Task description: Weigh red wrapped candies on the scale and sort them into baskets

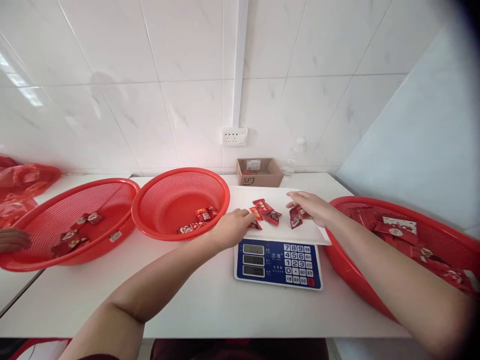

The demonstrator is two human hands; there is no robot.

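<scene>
My left hand (233, 227) rests on the near left edge of the white scale pan (243, 197), fingers pinched on a small red packet (256, 213). My right hand (310, 206) lies on the pan's right side, fingers closed over red packets (295, 218). More red packets (268, 209) lie loose on the pan between my hands. The blue and white digital scale (278, 264) shows its displays and keypad below the pan.
A red mesh basket (180, 201) with a few packets stands left of the scale, another red basket (69, 222) further left with someone else's hand (13, 240) at its rim. A third red basket (405, 250) full of packets is at right. A cardboard box (259, 172) sits by the wall.
</scene>
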